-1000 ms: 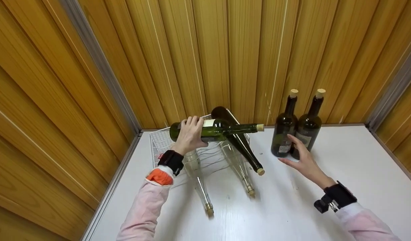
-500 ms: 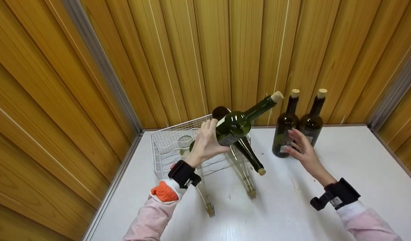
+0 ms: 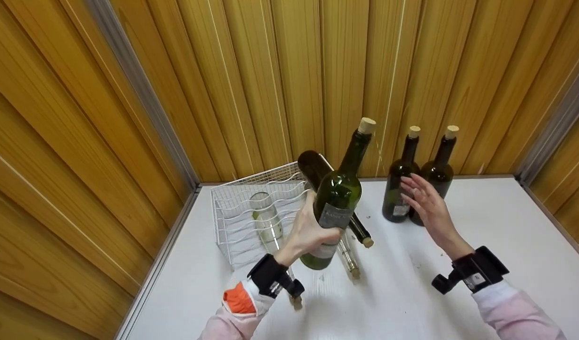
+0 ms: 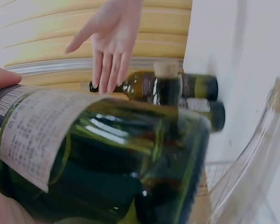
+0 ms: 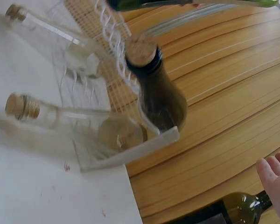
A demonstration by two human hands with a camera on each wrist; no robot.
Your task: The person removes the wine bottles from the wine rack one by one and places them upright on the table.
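My left hand [image 3: 310, 236] grips a green wine bottle [image 3: 339, 193] by its labelled body. The bottle leans a little right, cork up, in front of the white wire rack [image 3: 223, 212]. Its lower body and printed back label [image 4: 35, 133] fill the left wrist view. With fingers extended, my right hand [image 3: 433, 212] is beside two dark corked wine bottles, the nearer one [image 3: 398, 189] and the farther one [image 3: 440, 179], both upright. Whether it touches them I cannot tell. In the right wrist view only some fingertips [image 5: 275, 170] show.
A dark bottle [image 3: 313, 165] lies in the rack's right end, neck sloping forward. Two clear corked bottles, one left [image 3: 265, 215] and one right [image 5: 84, 121], also lie there with necks over the white table [image 3: 388, 302]. Wood-panel walls [image 3: 346, 71] stand behind and beside.
The green bottle has swung from lying level over the rack to nearly upright, moving toward me and right with my left hand. My right hand's fingers have straightened beside the standing bottles.
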